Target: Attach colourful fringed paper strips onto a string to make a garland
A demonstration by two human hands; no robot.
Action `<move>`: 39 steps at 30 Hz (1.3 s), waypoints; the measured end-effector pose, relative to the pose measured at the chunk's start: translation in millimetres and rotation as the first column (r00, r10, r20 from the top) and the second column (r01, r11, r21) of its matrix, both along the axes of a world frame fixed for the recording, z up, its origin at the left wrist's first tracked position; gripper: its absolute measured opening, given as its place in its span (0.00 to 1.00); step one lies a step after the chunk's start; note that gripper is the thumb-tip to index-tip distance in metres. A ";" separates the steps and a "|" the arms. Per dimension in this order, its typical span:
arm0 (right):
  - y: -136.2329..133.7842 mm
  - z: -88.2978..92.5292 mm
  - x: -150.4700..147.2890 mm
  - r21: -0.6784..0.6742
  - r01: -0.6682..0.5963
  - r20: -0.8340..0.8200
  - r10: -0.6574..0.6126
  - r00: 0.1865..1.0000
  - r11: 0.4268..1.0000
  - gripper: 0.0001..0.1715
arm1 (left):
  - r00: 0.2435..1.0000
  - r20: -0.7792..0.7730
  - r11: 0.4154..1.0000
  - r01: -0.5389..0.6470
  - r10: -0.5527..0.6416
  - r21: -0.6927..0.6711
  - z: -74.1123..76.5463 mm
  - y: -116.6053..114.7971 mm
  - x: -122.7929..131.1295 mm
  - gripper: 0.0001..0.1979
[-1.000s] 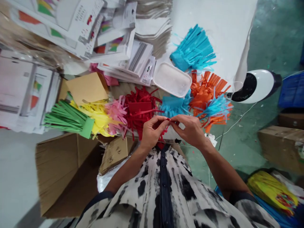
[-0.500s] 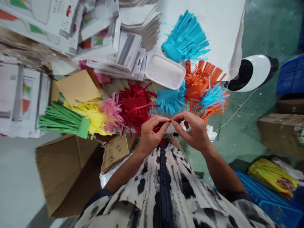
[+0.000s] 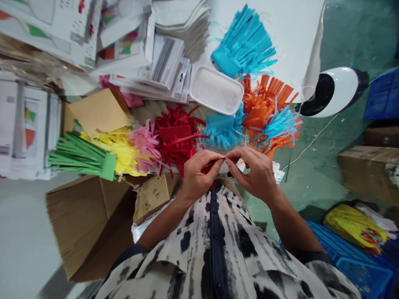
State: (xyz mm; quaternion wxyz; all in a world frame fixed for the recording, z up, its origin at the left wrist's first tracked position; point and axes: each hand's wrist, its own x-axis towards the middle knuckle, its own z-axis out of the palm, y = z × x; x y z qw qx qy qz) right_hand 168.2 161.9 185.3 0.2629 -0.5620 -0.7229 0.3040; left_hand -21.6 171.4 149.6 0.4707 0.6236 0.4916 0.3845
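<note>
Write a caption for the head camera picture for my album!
Left hand and right hand pinch a red paper strip between them, near a row of colourful paper tassels.

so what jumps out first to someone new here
The left hand and right hand meet mid-frame, pinching a red paper strip between them. Just beyond runs a bright row of fringed paper, from the green bundle at left to the orange bundle at right, with a white tub above.

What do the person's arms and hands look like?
The left hand and right hand are bare: no gloves, rings or watch visible. Both forearms are uncovered. The short-sleeved shirt is white with black blotches and a dark button strip.
</note>
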 end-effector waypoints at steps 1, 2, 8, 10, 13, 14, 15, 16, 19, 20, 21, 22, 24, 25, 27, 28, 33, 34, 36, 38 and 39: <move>-0.4 -0.6 -0.2 -0.001 -0.001 0.002 0.001 1.000 1.000 0.04 | 1.000 -0.004 1.000 0.009 -0.008 0.004 -0.7 0.3 -0.3 0.06; -0.8 -1.5 -0.6 -0.001 -0.001 0.006 0.001 1.000 1.000 0.04 | 1.000 -0.005 1.000 0.016 -0.016 0.010 -1.4 0.5 -0.6 0.06; -1.9 -9.2 -4.2 0.033 0.010 0.084 -0.013 0.996 0.999 0.06 | 0.999 0.026 0.996 0.032 -0.030 -0.088 -5.6 -2.7 -0.7 0.06; -1.9 -10.5 -4.2 0.028 0.023 0.084 -0.025 0.996 0.999 0.06 | 0.999 0.023 0.988 0.044 -0.041 -0.146 -6.2 -4.8 -0.3 0.06; -2.2 -10.6 -1.2 0.025 0.064 0.056 -0.065 0.996 0.998 0.04 | 0.999 0.036 0.975 0.034 -0.027 -0.220 -5.9 -6.0 -1.5 0.12; -2.6 -10.4 0.5 0.022 0.075 0.049 -0.076 0.996 0.997 0.04 | 0.999 0.045 0.970 0.018 -0.007 -0.244 -5.4 -5.6 -2.3 0.13; -3.0 -10.3 2.2 0.015 0.082 0.042 -0.082 0.996 0.997 0.03 | 0.999 0.053 0.965 0.000 0.014 -0.262 -4.9 -4.8 -3.2 0.13; -3.5 -10.3 3.8 0.002 0.084 0.035 -0.084 0.996 0.996 0.03 | 0.998 0.058 0.962 -0.012 0.029 -0.272 -4.3 -3.9 -3.9 0.12; -5.5 -11.5 6.6 -0.050 0.084 -0.015 -0.085 0.996 0.995 0.03 | 0.997 0.072 0.967 0.007 0.012 -0.253 -3.0 -1.2 -4.1 0.05; -6.4 -12.4 6.8 -0.068 0.083 -0.040 -0.086 0.995 0.994 0.03 | 0.997 0.077 0.972 0.017 0.001 -0.236 -3.1 -0.8 -3.4 0.05; -7.6 -13.6 6.7 -0.085 0.080 -0.068 -0.086 0.994 0.993 0.03 | 0.997 0.082 0.975 0.025 -0.007 -0.220 -3.5 -0.6 -2.3 0.05; -8.9 -14.8 6.6 -0.102 0.075 -0.096 -0.085 0.992 0.992 0.03 | 0.996 0.088 0.978 0.029 -0.011 -0.205 -4.2 -0.9 -1.1 0.05; -12.2 -17.4 6.7 -0.146 0.083 -0.152 -0.105 0.983 0.986 0.04 | 0.995 0.097 0.980 0.040 -0.022 -0.193 -6.5 -2.0 1.3 0.06; -14.1 -18.5 7.2 -0.170 0.106 -0.182 -0.137 0.974 0.980 0.05 | 0.994 0.100 0.978 0.053 -0.033 -0.200 -7.9 -2.8 2.5 0.06; -18.3 -20.2 9.1 -0.216 0.192 -0.236 -0.243 0.941 0.957 0.05 | 0.992 0.106 0.971 0.087 -0.065 -0.224 -10.3 -4.2 4.8 0.07; -20.5 -20.7 10.5 -0.232 0.234 -0.251 -0.291 0.923 0.944 0.05 | 0.990 0.108 0.964 0.113 -0.089 -0.240 -11.3 -4.8 6.2 0.08; -33.1 -21.6 20.3 -0.232 0.261 -0.206 -0.310 0.928 0.937 0.08 | 0.951 0.092 0.915 0.308 -0.294 -0.261 -16.4 -7.5 17.2 0.12; -36.5 -22.1 23.3 -0.234 0.274 -0.194 -0.321 0.927 0.933 0.08 | 0.939 0.088 0.901 0.344 -0.333 -0.264 -18.1 -8.8 19.9 0.13; -44.3 -24.1 30.8 -0.247 0.347 -0.196 -0.398 0.896 0.905 0.09 | 0.918 0.090 0.870 0.396 -0.387 -0.294 -22.3 -12.4 25.1 0.16; -51.9 -27.7 39.0 -0.291 0.420 -0.244 -0.491 0.836 0.859 0.09 | 0.915 0.106 0.852 0.402 -0.389 -0.336 -26.5 -16.9 30.7 0.18; -54.8 -30.0 42.7 -0.328 0.419 -0.278 -0.510 0.814 0.847 0.09 | 0.920 0.116 0.851 0.391 -0.375 -0.350 -28.3 -19.2 34.0 0.19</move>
